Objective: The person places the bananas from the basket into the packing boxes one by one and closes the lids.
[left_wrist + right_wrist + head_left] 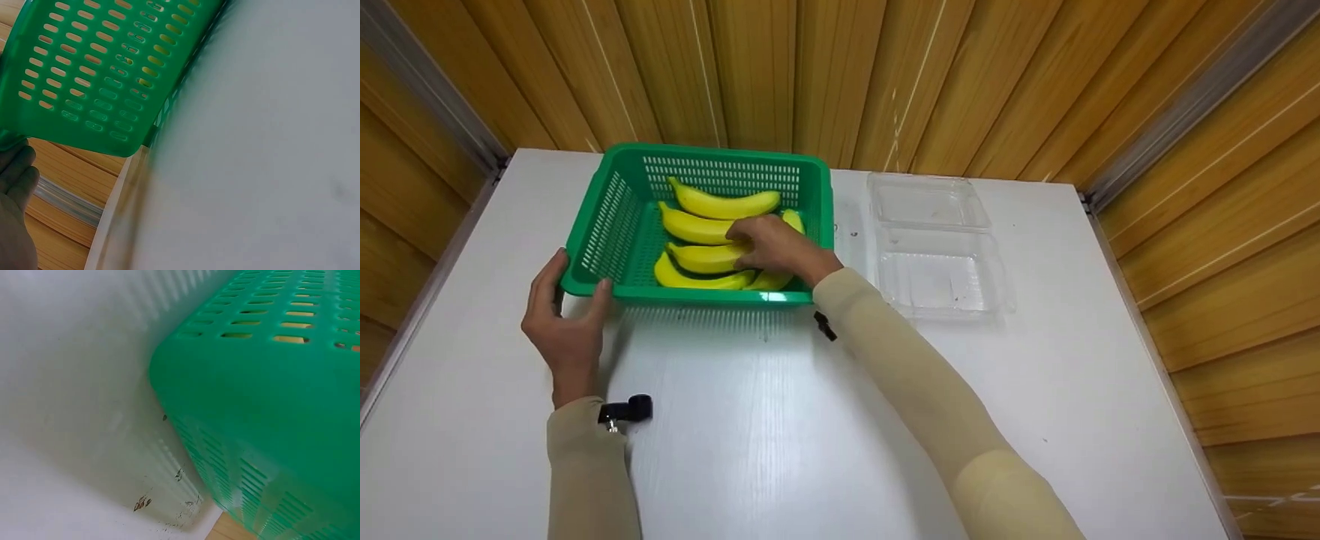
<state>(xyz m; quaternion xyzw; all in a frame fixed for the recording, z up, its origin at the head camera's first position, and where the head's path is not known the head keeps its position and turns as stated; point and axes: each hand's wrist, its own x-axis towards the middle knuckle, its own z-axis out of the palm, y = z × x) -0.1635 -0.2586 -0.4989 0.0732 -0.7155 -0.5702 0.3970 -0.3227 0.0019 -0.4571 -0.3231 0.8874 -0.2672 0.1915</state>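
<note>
A green plastic basket (705, 295) with slotted walls holds several yellow bananas (727, 204), most lying side by side. My left hand (564, 322) grips its near left corner, thumb at the front rim and fingers along the left side. In the left wrist view, fingers (19, 171) show under the rim. Inside the basket, my right hand (780, 246) is curled over the right ends of the middle bananas, thumb beside one banana (705, 258). Its fingertips are partly hidden. The right wrist view shows only the basket's outer wall (270, 394), not the hand.
A clear plastic clamshell container (937, 281) lies with its lid open to the right of the basket, on the white table (750, 442). Wood-panelled walls (840, 75) stand behind the table and at both sides. Small dark marks (142, 502) spot the tabletop by the basket.
</note>
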